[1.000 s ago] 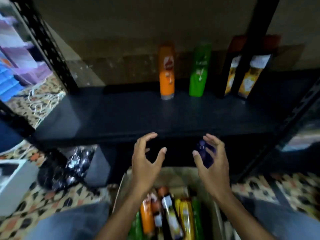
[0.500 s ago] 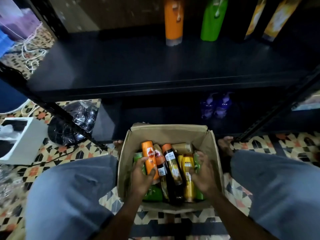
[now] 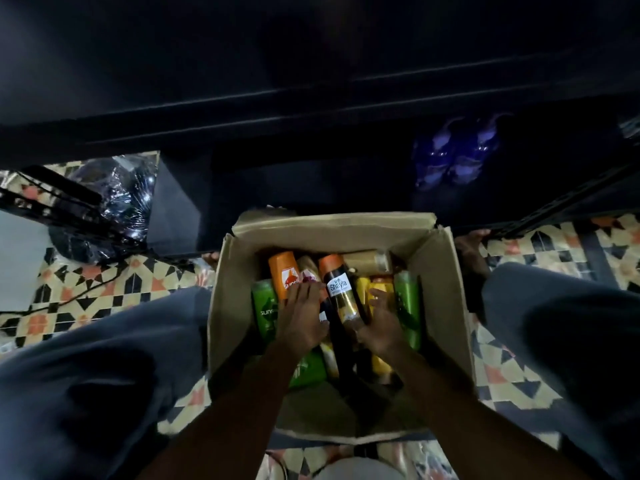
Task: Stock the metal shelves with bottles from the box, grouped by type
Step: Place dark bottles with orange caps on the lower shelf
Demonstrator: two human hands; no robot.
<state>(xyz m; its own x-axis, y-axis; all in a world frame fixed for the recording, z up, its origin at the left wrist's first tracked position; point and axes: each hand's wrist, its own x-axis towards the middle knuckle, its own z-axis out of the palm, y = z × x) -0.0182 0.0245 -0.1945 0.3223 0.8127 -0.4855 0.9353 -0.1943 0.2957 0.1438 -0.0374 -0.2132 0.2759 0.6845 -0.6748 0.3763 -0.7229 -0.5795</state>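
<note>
Between your knees, on the patterned floor tiles, sits the open brown cardboard box (image 3: 446, 271), with bottles lying side by side inside. Nearly all have their long axes running away from you and their caps towards the black metal shelf (image 3: 311, 109).

Both of your hands are down among them. Your left hand (image 3: 303, 320) lies palm down, fingers straight and together, across the lower part of the orange plastic bottle (image 3: 285, 271) and its neighbour, with the green plastic bottle (image 3: 265, 306) just to its outer side. Your right hand (image 3: 379, 327) rests with fingers spread and loosely bent over the yellow plastic bottle (image 3: 363, 289), and a second green bottle (image 3: 407, 299) lies just beyond it. Neither hand is closed round anything that shows.

The dark bottle with the orange cap and white label (image 3: 341, 292) lies on top of the pile in the gap between your hands, its cap far from you and its base by your right thumb. That likely makes it the easiest pick, with the right hand slightly nearer its lower end. A grip would have to close across the bottle's width, not along it.

Two purple bottles (image 3: 453, 154) stand on the lower shelf, beyond the box and to the right.
</note>
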